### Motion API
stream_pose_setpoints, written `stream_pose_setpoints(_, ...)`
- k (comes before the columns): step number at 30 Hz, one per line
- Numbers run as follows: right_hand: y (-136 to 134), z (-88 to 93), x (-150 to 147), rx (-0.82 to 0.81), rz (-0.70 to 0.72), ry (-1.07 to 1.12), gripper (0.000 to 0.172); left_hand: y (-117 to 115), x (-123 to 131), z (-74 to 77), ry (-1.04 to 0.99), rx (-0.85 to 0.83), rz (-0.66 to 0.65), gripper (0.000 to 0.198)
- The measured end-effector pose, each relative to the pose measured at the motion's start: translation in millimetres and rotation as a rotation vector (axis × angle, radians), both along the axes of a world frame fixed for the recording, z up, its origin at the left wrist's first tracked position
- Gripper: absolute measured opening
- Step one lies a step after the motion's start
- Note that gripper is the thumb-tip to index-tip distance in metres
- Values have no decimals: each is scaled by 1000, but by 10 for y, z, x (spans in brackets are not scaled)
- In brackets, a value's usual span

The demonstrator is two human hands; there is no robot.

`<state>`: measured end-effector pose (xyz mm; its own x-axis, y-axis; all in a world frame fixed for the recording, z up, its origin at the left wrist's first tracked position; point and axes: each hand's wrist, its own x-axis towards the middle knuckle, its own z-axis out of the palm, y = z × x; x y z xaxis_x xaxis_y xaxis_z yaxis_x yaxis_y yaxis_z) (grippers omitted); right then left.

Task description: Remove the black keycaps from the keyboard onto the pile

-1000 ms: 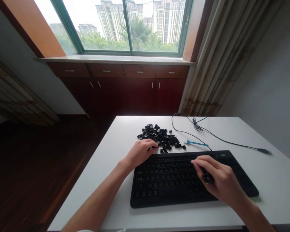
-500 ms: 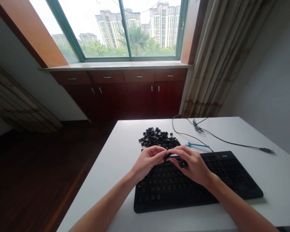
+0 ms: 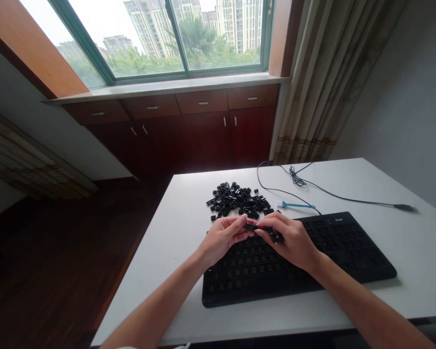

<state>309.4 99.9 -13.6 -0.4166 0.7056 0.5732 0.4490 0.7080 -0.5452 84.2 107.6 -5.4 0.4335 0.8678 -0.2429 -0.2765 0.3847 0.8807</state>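
My left hand [image 3: 225,236] pinches a small black keycap [image 3: 250,227] between thumb and fingers, above the upper left part of a black keyboard [image 3: 276,281]. Opposite it, my right hand [image 3: 290,239] is closed, its fingertips meeting the left hand's at the keycap. More black keycaps [image 3: 276,237] show within the right hand's curled fingers. The keyboard's key positions look bare of caps. Just beyond both hands lies a heap of loose black keycaps [image 3: 236,198].
A blue brush [image 3: 298,205] with pale bristles lies behind the keyboard. The keyboard's black cable [image 3: 341,198] runs across the back right of the white table [image 3: 160,252], its plug near the right edge. Cabinets [image 3: 203,135] stand beneath the window.
The keycap between my fingertips has turned from a steep slant to nearly level. My view has tilted a little, so the surroundings sit higher. Both hands stay together over the keyboard.
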Motion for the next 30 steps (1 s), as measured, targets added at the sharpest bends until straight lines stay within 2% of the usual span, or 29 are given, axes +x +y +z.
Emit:
stream_pose_setpoints(3,-2,-10,-1,-2,-13,-16,9,-10,-3,37,10,22,-42,43)
stream_pose_setpoints(6,-8,-11,-2,-8,-8,-39,6,-23,-4,53,6,66,-66,34)
stream_pose_setpoints(12,-27,-8,-18,11,-8,-52,3,-13,-10,-10,53,84,-50,32)
stream_pose_setpoints(14,-30,-16,-23,27,-27,-43,8,-8,-11,-25,87,91,-43,32)
stream_pose_setpoints(18,-33,-41,-18,61,-41,-72,29,-16,8,-15,199,195,-61,31)
stream_pose_setpoints(24,-99,-17,-12,130,-65,-185,29,-66,43,32,287,370,-120,29)
stream_pose_setpoints(28,-253,62,63,189,-97,-246,42,-99,46,32,323,441,-141,27)
stream_pose_setpoints(30,-369,106,197,219,-174,-258,48,-106,42,21,376,480,-140,26)
